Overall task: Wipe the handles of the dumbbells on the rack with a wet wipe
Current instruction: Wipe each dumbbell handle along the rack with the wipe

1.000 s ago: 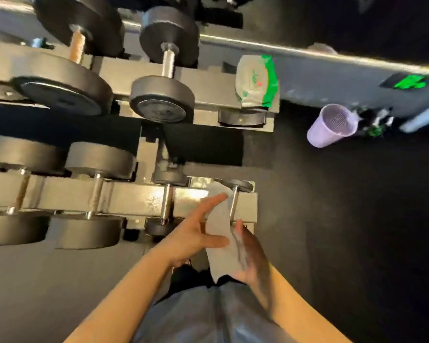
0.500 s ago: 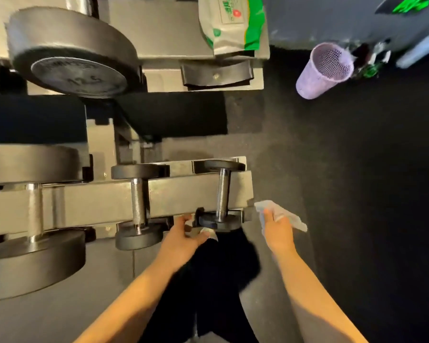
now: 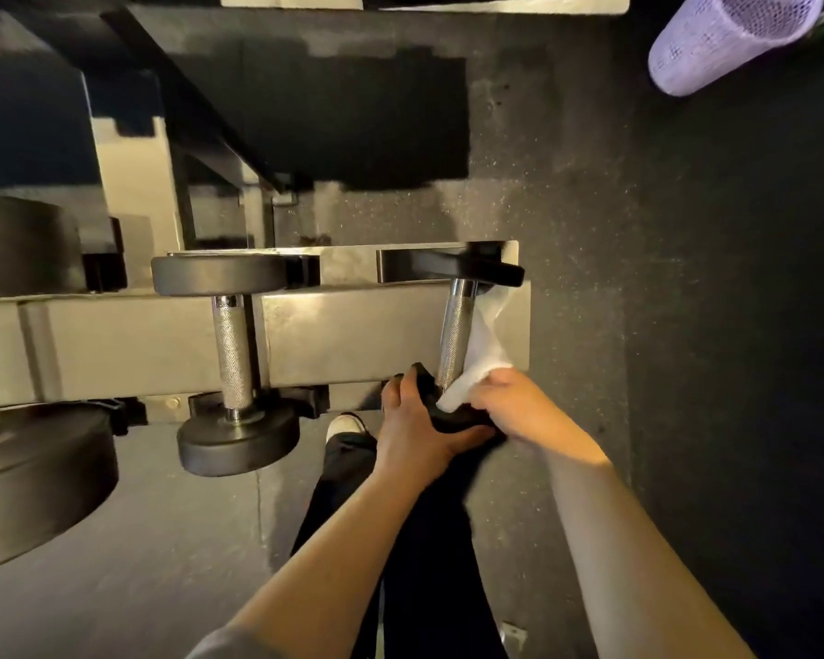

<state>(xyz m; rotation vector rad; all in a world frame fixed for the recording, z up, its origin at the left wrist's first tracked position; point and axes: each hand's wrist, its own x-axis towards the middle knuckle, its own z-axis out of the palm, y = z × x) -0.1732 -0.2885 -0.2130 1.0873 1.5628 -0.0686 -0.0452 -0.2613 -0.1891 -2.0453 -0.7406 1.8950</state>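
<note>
I find the small dumbbell at the right end of the rack rail, with its knurled handle lying across that rail. My left hand curls its fingers round the near head of this dumbbell and steadies it. My right hand pinches the wet wipe, which lies against the right side of the handle and trails up toward the far head. In my judgement the wiping of this handle is just starting. Risks noted: the wipe touches only one side, so the underside may be missed unless it is wrapped round; the loose upper tail could snag under the far head; and a hard stroke could roll the dumbbell off the rail's open right end if the left hand slackens. Count: four dumbbells in view along the rail, being this one, a second dumbbell just left of it and two larger ones cut off at the left edge; one wipe; one lilac mesh bin on the floor, well right of the rail.
</note>
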